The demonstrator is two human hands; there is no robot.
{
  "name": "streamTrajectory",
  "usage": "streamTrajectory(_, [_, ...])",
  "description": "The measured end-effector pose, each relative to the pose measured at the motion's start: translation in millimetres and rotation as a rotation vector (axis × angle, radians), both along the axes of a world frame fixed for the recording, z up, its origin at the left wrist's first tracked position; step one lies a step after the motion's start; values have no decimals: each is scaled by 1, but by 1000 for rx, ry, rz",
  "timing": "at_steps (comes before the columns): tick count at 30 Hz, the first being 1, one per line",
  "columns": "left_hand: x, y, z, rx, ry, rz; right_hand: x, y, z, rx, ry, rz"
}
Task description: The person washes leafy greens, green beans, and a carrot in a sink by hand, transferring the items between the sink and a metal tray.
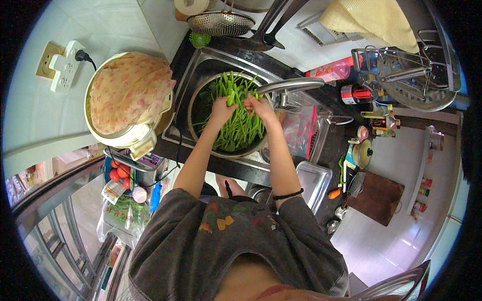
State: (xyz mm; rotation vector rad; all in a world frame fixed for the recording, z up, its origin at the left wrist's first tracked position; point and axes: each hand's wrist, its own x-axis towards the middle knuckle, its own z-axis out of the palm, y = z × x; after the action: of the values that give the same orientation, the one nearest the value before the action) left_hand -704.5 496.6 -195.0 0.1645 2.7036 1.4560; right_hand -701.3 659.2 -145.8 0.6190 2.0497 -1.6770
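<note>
Both hands are over a round metal basin (192, 127) set in the left bowl of a stainless steel sink (241, 55). Long green leafy stems (241, 129) fill the basin. My left hand (223, 110) grips a bunch of these stems near their pale upper ends. Close beside it, my right hand (260, 107) has its fingers curled around stems from the same bunch; its fingertips are partly hidden by the greens. The curved metal faucet (290, 84) reaches in from the right, just above my right hand.
At left stands a white appliance (145, 139) under a patterned cloth (130, 94). A plastic zip bag (297, 131) lies in the right sink bowl. A metal tray (314, 184) sits by my right forearm. Rightward are bottles (356, 94), a carrot (334, 193) and a cutting board (376, 197).
</note>
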Motion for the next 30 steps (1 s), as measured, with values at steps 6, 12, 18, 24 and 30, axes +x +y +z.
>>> streamTrajectory(6, [7, 14, 24, 47, -105, -46, -4, 11, 13, -50, -98, 131])
streamTrajectory(12, [21, 32, 41, 13, 224, 26, -17, 19, 1, 121, 153, 384])
streamTrajectory(18, [13, 43, 34, 542, -223, 26, -24, 6, 25, 305, 104, 520])
streamTrajectory(24, [6, 52, 17, 802, -366, 266, -18, 12, 4, -17, 208, 314])
streamTrajectory(30, [0, 46, 28, 254, -2, 149, -17, 8, -3, 377, 379, 401])
